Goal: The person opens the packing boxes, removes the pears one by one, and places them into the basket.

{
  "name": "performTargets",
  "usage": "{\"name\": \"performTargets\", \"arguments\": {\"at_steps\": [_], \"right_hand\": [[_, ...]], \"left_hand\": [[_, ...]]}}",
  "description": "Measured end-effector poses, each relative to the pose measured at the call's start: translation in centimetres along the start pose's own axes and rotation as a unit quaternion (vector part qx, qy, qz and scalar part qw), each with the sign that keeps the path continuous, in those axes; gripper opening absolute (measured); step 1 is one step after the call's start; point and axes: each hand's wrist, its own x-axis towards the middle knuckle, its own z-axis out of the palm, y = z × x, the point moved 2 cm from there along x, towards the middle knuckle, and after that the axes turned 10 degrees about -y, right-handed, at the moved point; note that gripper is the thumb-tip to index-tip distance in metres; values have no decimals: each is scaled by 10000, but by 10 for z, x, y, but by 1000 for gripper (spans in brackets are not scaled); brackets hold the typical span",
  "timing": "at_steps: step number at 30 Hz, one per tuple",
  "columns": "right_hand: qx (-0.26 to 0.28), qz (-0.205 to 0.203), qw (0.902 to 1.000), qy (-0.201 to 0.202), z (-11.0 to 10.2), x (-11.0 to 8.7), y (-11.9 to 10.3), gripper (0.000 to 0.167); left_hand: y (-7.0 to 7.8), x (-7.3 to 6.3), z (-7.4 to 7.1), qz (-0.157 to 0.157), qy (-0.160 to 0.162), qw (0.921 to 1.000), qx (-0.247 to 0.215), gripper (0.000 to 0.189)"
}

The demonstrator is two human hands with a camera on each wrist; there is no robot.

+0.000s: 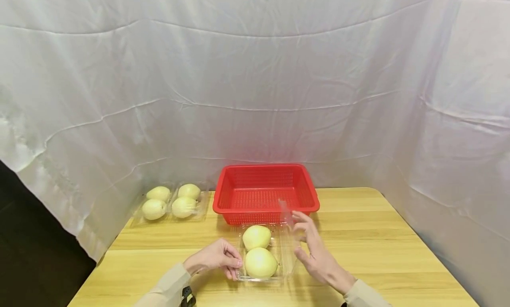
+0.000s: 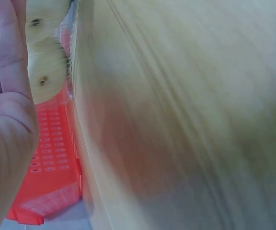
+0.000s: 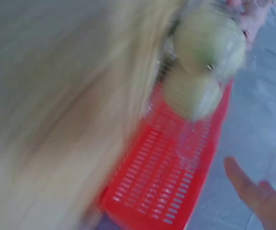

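Note:
A clear plastic clamshell box point(image 1: 279, 278) sits on the table in front of the red basket. Inside it are two pale yellow pears, one at the back point(image 1: 256, 237) and one in front point(image 1: 260, 263). Its transparent lid point(image 1: 290, 240) stands raised along the right side. My left hand point(image 1: 221, 258) pinches the box's left edge between thumb and curled fingers. To the right, my right hand point(image 1: 314, 249) is beside the lid with fingers spread and loosely bent, holding nothing. Whether its fingertips touch the lid is unclear. The right wrist view is blurred.
Behind the box stands an empty red perforated basket point(image 1: 264, 217). At the table's back left are two more clear boxes, each with two pears point(image 1: 154, 209) point(image 1: 184, 207). Pale curtains point(image 1: 255, 99) enclose the back and sides of the wooden table point(image 1: 378, 240).

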Motion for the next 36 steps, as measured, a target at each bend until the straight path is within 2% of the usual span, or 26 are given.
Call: {"name": "performTargets", "arguments": {"at_steps": [1,3,8,12,15,17,19,22,24,29,32,36], "right_hand": [[53,4,9998,212,-3,0,0,27],[153,85,9985,523,-8,0,1,27],[207,-34,9958,894,-16,-8,3,37],[204,94,9909,1330,-25,-16,11,25],[361,566,9836,1673,-33,-20,19,19],[580,1053,9762,1804,-37,-22,25,14],[888,1608,9649,1879,-41,-24,31,8],[1346,2394,9442,1817,-47,-27,42,4],[1534,2827,9314,1705,-49,-29,50,7],[1570,3659,9086,1266,-54,-34,71,16],[1393,3948,9031,953,-56,-37,82,20],[1145,4086,9038,552,-57,-38,90,22]], "left_hand": [[0,0,0,17,-10,10000,3,24],[0,0,-1,37,-41,10000,24,24],[1,0,0,95,-167,9998,64,27],[1,1,0,156,-273,9995,41,27],[2,1,-1,194,-317,9993,21,26],[2,1,-1,213,-323,9992,25,25],[2,2,-1,209,-306,9993,34,26],[1,2,-2,182,-233,9996,47,28],[0,3,-2,186,-169,9997,52,27],[-1,5,-1,260,-95,9996,17,24],[-2,8,0,295,-75,9995,-35,26],[-3,10,1,325,-15,9995,-62,28]]}}
